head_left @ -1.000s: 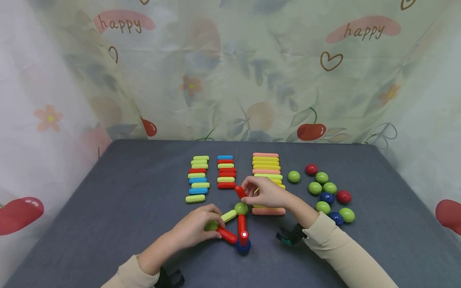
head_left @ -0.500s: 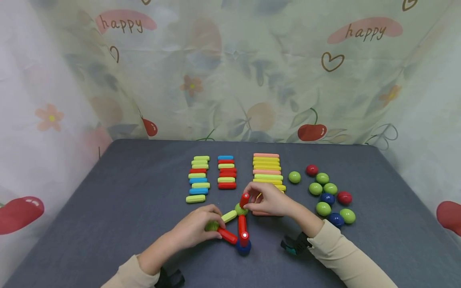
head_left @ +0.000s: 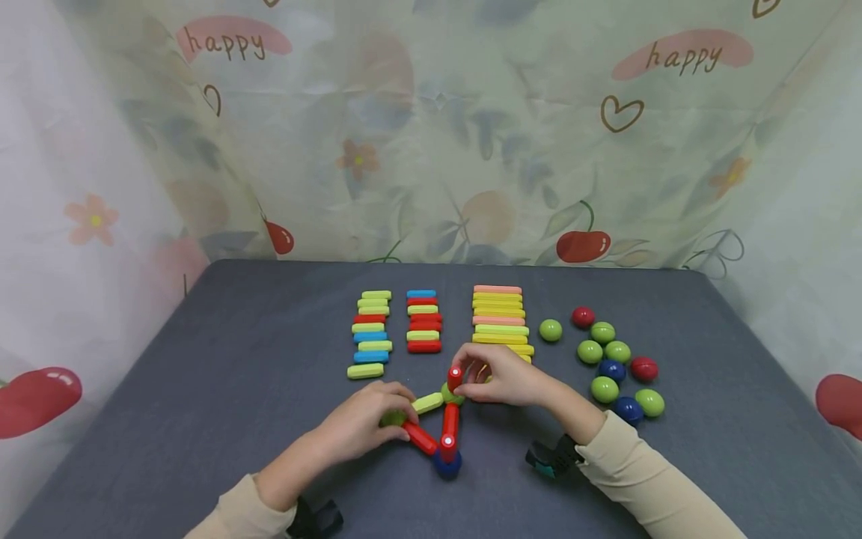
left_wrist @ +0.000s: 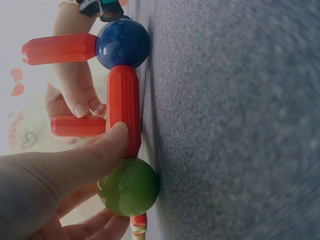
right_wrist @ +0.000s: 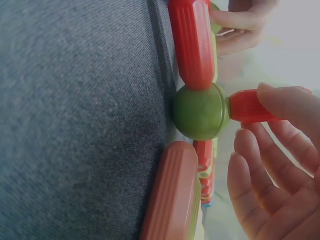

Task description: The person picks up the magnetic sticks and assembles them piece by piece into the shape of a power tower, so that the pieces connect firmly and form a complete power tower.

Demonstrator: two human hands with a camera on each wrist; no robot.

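Seating the upright red rod [right_wrist: 245, 106] well should mean bringing it straight down onto the far green ball [right_wrist: 200, 112], beyond the blue ball [head_left: 447, 466], with its end flat against the curve. The right hand [head_left: 505, 374] pinches that rod between thumb and index finger, its other fingers loosely parted; a light pinch ought to let the rod settle without dragging the frame about. In the right wrist view the rod's lower end seems to meet the ball. The left hand [head_left: 367, 419] does well to brace the frame on the tabletop [head_left: 236, 359]: its fingers grip the left green ball [left_wrist: 131, 187], left of and beyond the blue ball, its thumb on the red side rod [left_wrist: 123, 100] that runs to the blue ball.

A second ago the rod leaned, held apart and farther beyond the blue ball; now it stands upright. The blue ball itself has slid slightly leftward, while the left hand's grip looks much the same.
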